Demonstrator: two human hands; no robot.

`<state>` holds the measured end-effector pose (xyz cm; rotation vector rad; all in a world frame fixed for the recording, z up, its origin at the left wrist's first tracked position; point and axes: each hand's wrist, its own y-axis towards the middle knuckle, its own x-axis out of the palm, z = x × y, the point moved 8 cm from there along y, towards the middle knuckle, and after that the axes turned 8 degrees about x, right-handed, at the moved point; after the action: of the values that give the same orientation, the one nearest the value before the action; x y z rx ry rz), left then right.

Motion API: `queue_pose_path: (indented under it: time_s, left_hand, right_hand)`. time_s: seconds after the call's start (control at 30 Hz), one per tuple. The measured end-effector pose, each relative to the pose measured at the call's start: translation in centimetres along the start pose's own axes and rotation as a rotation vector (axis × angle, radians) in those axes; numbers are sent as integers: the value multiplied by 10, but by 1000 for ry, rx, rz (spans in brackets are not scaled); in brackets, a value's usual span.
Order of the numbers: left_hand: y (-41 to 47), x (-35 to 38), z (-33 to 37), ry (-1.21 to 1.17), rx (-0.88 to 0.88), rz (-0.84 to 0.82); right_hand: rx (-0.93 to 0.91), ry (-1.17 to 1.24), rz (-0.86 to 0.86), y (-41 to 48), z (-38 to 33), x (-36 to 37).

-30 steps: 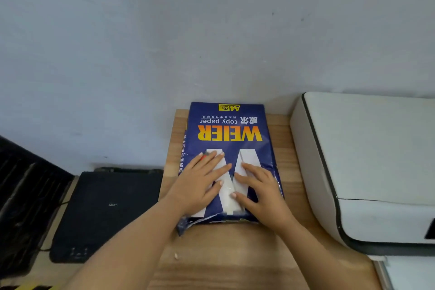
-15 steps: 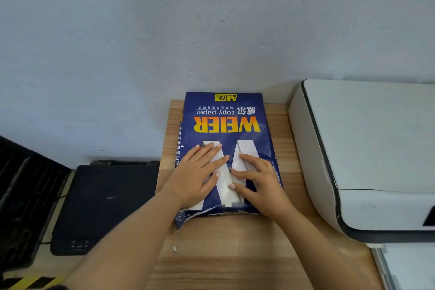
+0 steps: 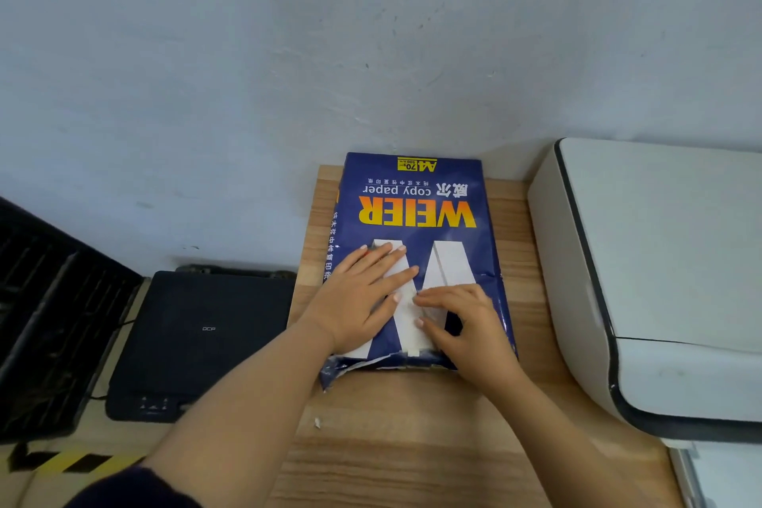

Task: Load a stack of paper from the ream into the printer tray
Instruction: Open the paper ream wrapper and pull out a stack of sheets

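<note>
Head view: blue ream [image 3: 416,210] lies flat at the tabletop's [image 3: 412,445] far edge, against the wall. Left hand [image 3: 358,297] rests on it, fingers spread; right hand [image 3: 466,326] presses, fingers curled, near its torn end. White printer [image 3: 659,280] just right; black device [image 3: 198,338] left, lower.

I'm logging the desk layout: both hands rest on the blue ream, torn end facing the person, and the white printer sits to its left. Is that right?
Not quite. The head view shows the white printer to the right of the blue ream; the black device is what sits to its left. The rest holds: left hand and right hand rest on the ream, torn end nearest the person.
</note>
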<state>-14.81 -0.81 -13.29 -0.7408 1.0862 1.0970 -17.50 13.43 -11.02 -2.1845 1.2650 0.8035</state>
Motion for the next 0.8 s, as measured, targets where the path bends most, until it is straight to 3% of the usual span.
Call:
queue_pose_path:
  time_s: [0.17,0.37,0.67,0.8]
  left_hand:
    - [0,-1,0,12,10,30]
    - [0,-1,1,17,15,33]
    - [0,-1,-1,36,23,48]
    - [-1,-2,0,29,26,56]
  right_hand:
    - [212,163,54,4,1,-3]
    - [360,147,75,11,3,-1]
    - [366,80,8,15,4,8]
    - [313,118,56,12,5,6]
